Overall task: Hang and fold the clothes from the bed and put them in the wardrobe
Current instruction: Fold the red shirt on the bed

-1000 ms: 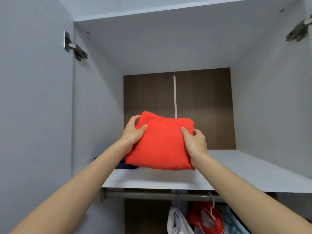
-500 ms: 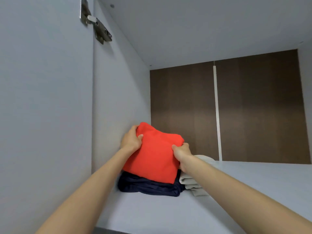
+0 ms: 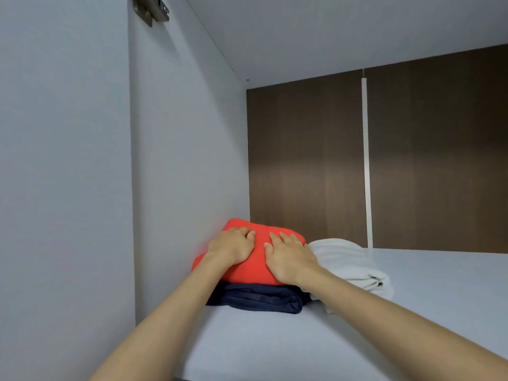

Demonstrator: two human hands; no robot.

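At the grey wardrobe shelf's (image 3: 412,312) left edge: presses smooth folded orange-red garment (image 3: 247,269) with left hand (image 3: 231,247) and right hand (image 3: 288,257), fingers flat, gripping nothing; navy garment (image 3: 261,298) beneath, mostly hidden.

A home bedroom wardrobe is shown: a pale shelf (image 3: 412,284) beneath the hands carries folded clothes (image 3: 258,298), and a door hinge (image 3: 152,11) is mounted above.

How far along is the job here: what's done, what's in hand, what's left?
Done: a folded navy garment and a folded white item lie on the wardrobe shelf. In hand: the folded red garment sits on the navy one, with the left hand and right hand pressing on it. Left: letting go; the bed is out of view, so remaining clothes cannot be judged.
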